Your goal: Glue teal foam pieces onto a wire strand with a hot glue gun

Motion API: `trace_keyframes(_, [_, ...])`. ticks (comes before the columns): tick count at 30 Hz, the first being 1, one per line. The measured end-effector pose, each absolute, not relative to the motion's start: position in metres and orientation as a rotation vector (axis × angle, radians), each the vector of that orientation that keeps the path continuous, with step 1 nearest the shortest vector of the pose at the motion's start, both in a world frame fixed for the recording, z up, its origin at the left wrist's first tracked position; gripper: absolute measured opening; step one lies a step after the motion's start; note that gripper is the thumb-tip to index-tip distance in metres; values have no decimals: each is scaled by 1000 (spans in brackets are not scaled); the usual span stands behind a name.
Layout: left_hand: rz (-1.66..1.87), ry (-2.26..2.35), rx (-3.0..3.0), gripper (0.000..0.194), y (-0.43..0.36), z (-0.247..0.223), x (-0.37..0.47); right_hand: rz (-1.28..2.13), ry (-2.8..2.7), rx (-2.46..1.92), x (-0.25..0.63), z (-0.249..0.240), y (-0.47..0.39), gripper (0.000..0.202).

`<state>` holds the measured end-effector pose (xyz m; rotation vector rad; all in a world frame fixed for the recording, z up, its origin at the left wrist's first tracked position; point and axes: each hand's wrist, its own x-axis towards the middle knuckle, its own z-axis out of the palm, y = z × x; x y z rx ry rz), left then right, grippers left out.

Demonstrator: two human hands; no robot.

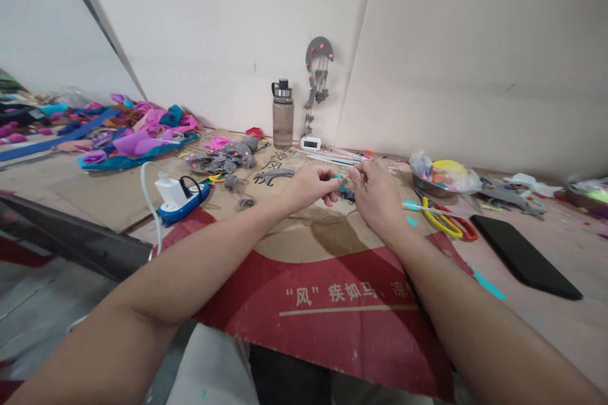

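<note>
Over the middle of the cardboard sheet [304, 250], my two hands are close together. My left hand [313, 188] pinches a small turquoise piece [341, 182] between thumb and fingertips. Beside it, my right hand [376, 193] has its thumb and fingers drawn together; whatever it may hold is hidden. A small dark blue bundle [349, 195] shows between the hands. A white stick [427, 207] with turquoise bits around it lies to the right of my right wrist, by scissors with yellow and red handles [444, 223].
A black phone [525, 256] lies at right, behind it a metal bowl [437, 186] with bagged material. A bottle [283, 117] and small clock [310, 143] stand at the back, below a grey moon-shaped hanging [320, 66]. Grey felt pieces [221, 161], a blue power strip [183, 205] and colourful scraps [142, 133] lie left.
</note>
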<state>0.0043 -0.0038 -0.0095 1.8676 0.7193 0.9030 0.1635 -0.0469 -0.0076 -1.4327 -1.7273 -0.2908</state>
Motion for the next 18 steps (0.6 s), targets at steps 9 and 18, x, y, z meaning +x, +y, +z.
trace_keyframes(9, [889,740,1843,19,-8,-5,3,-282,-1704,-1410,161,-6,-51,23])
trace_keyframes(18, [896,728,1828,21,-7,-7,4,-293,-1699,-1384,163,-7,-49,23])
